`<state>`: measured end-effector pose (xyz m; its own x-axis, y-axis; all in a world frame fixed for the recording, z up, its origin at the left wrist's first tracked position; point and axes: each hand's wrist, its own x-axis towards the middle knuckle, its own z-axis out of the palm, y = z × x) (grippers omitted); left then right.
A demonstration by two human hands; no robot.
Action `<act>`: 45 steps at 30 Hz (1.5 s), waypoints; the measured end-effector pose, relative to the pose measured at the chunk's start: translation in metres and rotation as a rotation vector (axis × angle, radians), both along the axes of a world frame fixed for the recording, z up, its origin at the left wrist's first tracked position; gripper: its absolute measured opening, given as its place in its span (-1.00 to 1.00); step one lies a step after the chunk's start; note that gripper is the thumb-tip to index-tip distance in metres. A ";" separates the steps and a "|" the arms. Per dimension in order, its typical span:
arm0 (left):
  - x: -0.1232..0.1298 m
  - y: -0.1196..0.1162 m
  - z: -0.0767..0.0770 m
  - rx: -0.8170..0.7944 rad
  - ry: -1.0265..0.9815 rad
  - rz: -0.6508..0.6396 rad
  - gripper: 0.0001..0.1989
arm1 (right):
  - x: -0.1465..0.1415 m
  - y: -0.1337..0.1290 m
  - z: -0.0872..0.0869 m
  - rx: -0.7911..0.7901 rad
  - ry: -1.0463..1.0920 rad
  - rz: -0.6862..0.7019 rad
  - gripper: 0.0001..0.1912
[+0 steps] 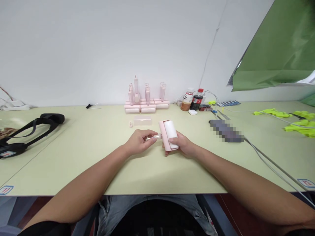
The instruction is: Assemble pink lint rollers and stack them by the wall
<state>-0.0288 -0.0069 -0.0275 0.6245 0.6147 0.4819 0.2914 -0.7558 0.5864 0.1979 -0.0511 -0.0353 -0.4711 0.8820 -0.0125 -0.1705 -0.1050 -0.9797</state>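
Note:
My right hand (pixel 184 144) holds a pink lint roller (pixel 166 139) with a white sheet roll, its thumb on the roll. From the left, my left hand (pixel 137 142) is closed around a clear tube-like handle (pixel 156 137). The handle's tip meets or nearly meets the pink side of the roller; I cannot tell whether they are joined. Just beyond my left hand lie a see-through pinkish cover (pixel 142 120) and a small pink cap with a loop (pixel 131 124).
Against the wall stand several pink lint rollers (pixel 147 106) with upright handles. Right of them are an orange-brown drink bottle (pixel 187 100), a cola bottle (pixel 197 100) and a white case (pixel 192 112). A pixelated device (pixel 226 130) with cables lies right; a black headset strap (pixel 31 131) lies left.

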 end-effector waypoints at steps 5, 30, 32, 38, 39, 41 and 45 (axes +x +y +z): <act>0.009 0.000 -0.002 -0.011 -0.085 -0.107 -0.64 | 0.003 -0.005 0.014 -0.091 0.255 0.333 -0.10; -0.030 0.049 0.004 -0.367 0.037 0.529 -0.72 | 0.020 0.021 0.013 0.366 -0.194 -0.521 -0.62; -0.021 0.037 0.008 -0.480 -0.169 0.330 -0.67 | 0.022 0.016 0.017 0.436 -0.346 -0.406 -0.67; 0.004 0.013 0.011 -0.655 -0.350 -0.002 -0.67 | 0.016 -0.002 0.027 0.780 -1.078 -0.107 -0.62; 0.006 0.011 0.011 -0.683 -0.349 -0.032 -0.67 | 0.013 -0.004 0.028 0.801 -1.159 -0.088 -0.66; 0.010 0.006 0.009 -0.722 -0.326 -0.071 -0.67 | 0.007 -0.006 0.029 0.818 -1.274 -0.078 -0.80; 0.017 -0.002 0.007 -0.729 -0.256 -0.091 -0.69 | 0.001 -0.007 0.028 0.818 -1.366 -0.094 -0.90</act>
